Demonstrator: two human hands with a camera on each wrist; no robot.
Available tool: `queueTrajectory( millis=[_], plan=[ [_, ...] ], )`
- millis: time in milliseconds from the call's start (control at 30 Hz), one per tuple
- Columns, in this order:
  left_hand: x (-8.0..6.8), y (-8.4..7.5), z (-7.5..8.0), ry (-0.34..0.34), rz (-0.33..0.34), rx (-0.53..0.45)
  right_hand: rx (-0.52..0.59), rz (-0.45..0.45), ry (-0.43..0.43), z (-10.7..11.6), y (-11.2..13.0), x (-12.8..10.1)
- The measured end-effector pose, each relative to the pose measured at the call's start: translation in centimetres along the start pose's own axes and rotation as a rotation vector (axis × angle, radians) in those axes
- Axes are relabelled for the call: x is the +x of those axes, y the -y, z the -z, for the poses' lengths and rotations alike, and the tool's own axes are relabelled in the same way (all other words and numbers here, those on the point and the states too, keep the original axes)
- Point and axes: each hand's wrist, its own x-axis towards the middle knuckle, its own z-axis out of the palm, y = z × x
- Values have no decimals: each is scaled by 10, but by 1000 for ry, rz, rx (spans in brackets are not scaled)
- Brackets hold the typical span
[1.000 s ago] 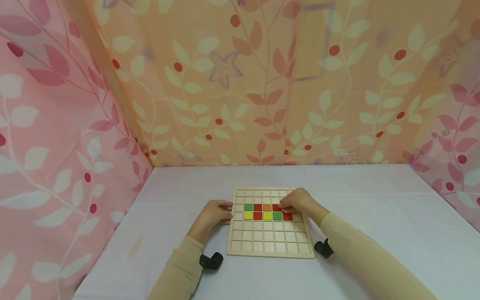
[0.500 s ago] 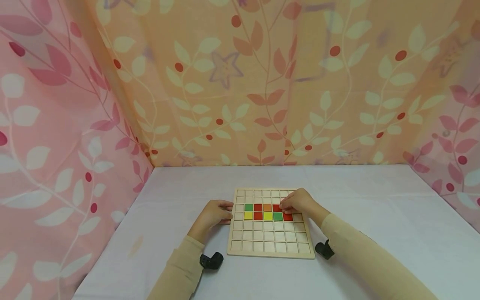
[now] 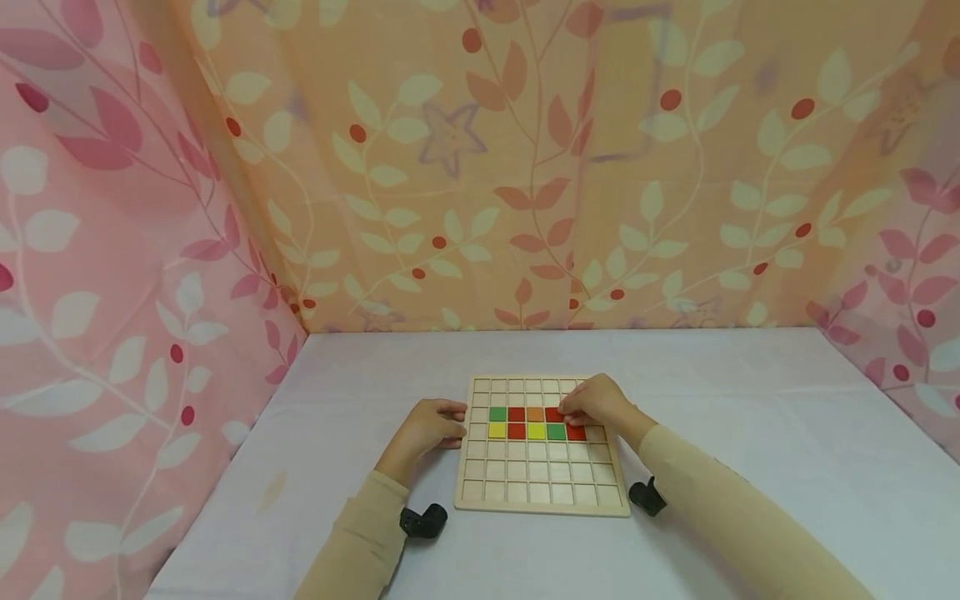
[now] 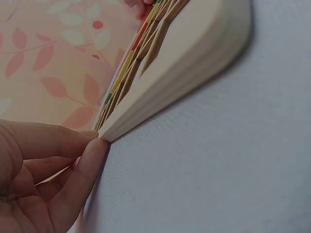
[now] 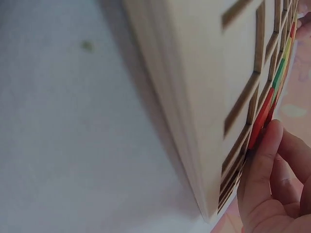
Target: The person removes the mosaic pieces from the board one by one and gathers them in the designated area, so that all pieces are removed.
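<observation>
Head view: nine tiles (image 3: 536, 431), left hand (image 3: 426, 431) pinching one board (image 3: 540, 472), right hand's (image 3: 600, 402) grip unclear

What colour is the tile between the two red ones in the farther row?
That tile is orange; it shows best in the head view.

Your pale wooden grid board (image 3: 538, 472) is lying flat, coloured square tiles (image 3: 536, 432) in its third and fourth rows from the far edge. Left to right: green, red, orange, red showing, then yellow, red, yellow, green, red.
</observation>
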Motion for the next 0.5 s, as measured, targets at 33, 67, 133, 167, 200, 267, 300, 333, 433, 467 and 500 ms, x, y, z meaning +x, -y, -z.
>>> queueTrajectory(
  millis=[33,67,133,167,200,267,300,333,433,467,500],
  plan=[
    [0,0,0,-2,4,-3,-3,1,-7,0,0,0],
    [0,0,0,-2,3,-4,-3,1,-14,0,1,0],
    [1,0,0,-2,2,-3,-5,13,-20,-1,1,1],
    [1,0,0,-2,4,-5,-5,19,-22,-1,1,1],
    [1,0,0,-3,5,-5,1,22,-24,-1,1,1],
    [1,0,0,-3,5,-4,10,32,-19,-2,1,1],
    [1,0,0,-3,3,-4,10,37,-14,-2,0,1],
    [1,-1,0,-3,2,-4,15,35,-10,-2,1,0],
    [0,-1,1,-2,0,-1,19,33,5,-2,0,-1],
    [-1,-1,0,-1,-2,-1,23,26,5,-2,0,-1],
    [-1,0,0,-2,-2,-2,23,23,7,-2,0,-2]
  ],
)
